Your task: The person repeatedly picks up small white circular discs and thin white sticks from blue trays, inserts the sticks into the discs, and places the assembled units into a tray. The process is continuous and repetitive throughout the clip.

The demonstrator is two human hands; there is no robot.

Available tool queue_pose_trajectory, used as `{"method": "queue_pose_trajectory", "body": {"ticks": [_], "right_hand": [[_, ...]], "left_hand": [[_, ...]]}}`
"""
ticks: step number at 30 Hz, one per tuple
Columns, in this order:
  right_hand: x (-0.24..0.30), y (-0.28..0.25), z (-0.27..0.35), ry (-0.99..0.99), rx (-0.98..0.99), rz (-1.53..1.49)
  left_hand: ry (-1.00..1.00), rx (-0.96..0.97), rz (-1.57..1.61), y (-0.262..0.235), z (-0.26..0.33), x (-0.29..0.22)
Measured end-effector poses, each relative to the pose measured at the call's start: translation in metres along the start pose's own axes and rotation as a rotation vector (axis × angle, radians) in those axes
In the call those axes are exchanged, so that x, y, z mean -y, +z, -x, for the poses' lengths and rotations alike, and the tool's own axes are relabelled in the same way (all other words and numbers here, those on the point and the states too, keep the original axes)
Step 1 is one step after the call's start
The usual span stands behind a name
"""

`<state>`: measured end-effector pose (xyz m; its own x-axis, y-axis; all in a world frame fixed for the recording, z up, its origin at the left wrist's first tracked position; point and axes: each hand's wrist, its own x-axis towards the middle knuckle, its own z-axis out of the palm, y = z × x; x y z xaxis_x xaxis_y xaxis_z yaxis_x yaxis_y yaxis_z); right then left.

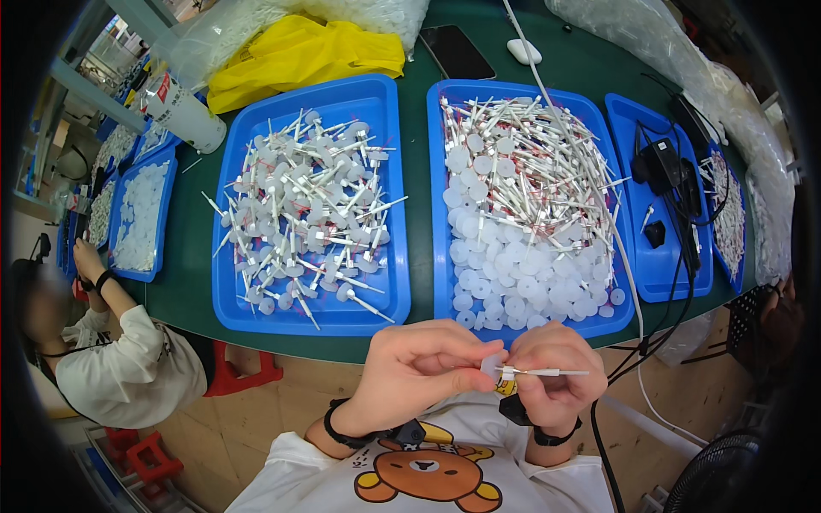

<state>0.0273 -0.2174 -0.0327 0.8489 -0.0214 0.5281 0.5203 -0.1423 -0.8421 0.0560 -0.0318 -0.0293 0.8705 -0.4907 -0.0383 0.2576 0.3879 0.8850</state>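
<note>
In front of my chest, above the table's near edge, my two hands meet. My left hand (419, 363) pinches a small translucent white disc (491, 362) between thumb and fingertips. Closed around a thin white stick (558, 372) with a small white connector end is my right hand (556, 376); the connector end touches or nearly touches the disc. Just beyond, the right blue tray (439, 299) holds many similar sticks with red wires (530, 162) and a heap of loose discs (522, 274). In the left blue tray (227, 299) lie many sticks joined to discs (312, 205).
A third blue tray (676, 286) at right carries black adapters (660, 167) and cables. A white cable (590, 162) crosses the right tray. Behind are a yellow bag (308, 60), a phone (457, 53) and a cup (184, 115). Another person (128, 368) works at left.
</note>
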Motion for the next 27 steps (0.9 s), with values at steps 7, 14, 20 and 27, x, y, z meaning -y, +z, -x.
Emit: {"method": "queue_pose_trajectory", "body": {"ticks": [7,14,20,27], "right_hand": [[-0.004,0.007,0.011,0.067,-0.063,-0.058],[-0.014,0.017,0.016,0.128,-0.088,-0.13],[-0.017,0.024,0.018,0.309,-0.138,-0.16],[-0.01,-0.023,0.015,0.224,-0.421,0.279]], "left_hand": [[0.149,-0.058,-0.176,0.006,0.001,0.006],[0.162,-0.141,-0.247,0.005,0.005,0.008],[0.316,-0.199,-0.675,-0.009,-0.005,-0.009],[0.251,-0.737,-1.681,-0.034,-0.004,-0.017]]}}
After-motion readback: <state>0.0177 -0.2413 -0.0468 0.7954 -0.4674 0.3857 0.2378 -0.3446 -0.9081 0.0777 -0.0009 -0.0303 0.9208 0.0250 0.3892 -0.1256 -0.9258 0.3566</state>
